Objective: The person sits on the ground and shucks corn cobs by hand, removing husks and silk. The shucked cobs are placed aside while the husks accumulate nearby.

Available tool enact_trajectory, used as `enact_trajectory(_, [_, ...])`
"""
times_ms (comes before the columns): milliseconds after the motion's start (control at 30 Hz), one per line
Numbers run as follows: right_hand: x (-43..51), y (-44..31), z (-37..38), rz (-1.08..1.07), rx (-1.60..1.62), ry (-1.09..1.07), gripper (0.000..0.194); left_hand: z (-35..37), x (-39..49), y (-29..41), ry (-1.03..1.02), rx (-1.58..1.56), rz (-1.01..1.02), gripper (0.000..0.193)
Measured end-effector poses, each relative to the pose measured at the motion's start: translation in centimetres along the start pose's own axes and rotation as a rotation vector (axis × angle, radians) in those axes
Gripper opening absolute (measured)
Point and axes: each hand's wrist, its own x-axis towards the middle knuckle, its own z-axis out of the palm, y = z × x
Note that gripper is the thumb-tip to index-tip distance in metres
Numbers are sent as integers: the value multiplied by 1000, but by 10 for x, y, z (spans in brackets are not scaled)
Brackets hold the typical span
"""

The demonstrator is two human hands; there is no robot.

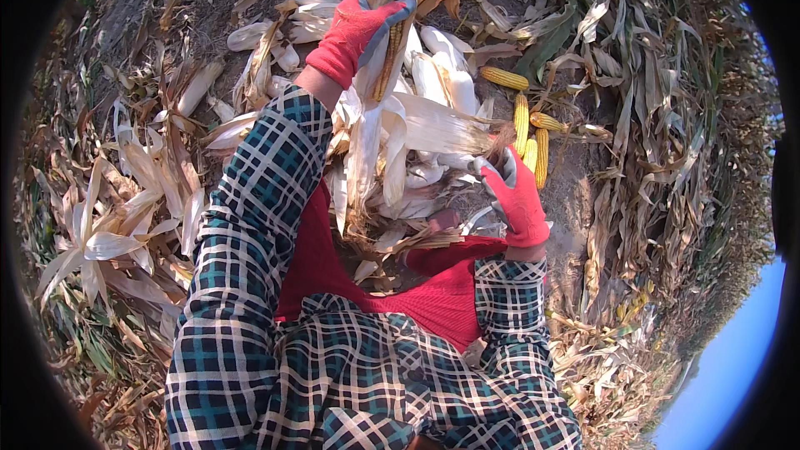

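Observation:
My left hand (369, 28), in a red glove with grey palm coating, holds a corn cob (394, 44) upright near the top centre. Its yellow kernels show between husk leaves that are peeled down. My right hand (515, 190), in a matching glove, grips the silk end of a pale husk leaf (437, 125), which stretches towards the base of the cob. Just beyond my right hand, several bare yellow corn cobs (520, 122) lie on the soil. Under the held cob is a heap of unhusked ears and loose pale husks (444, 75).
Dry corn stalks and leaves (662, 156) form a thick bank on the right. More dry husks (106, 237) and leaves cover the ground at left. Brown soil (572, 200) shows beside the bare cobs. Red fabric (400, 300) hangs between my forearms.

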Motion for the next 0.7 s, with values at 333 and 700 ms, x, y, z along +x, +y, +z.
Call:
enact_trajectory(333, [77,-31,8,-172,419,161,47,61,-73,13,-465,47,-11,63])
enact_trajectory(700, [69,-22,8,24,458,355,18,66,-86,22,-580,265,248,62])
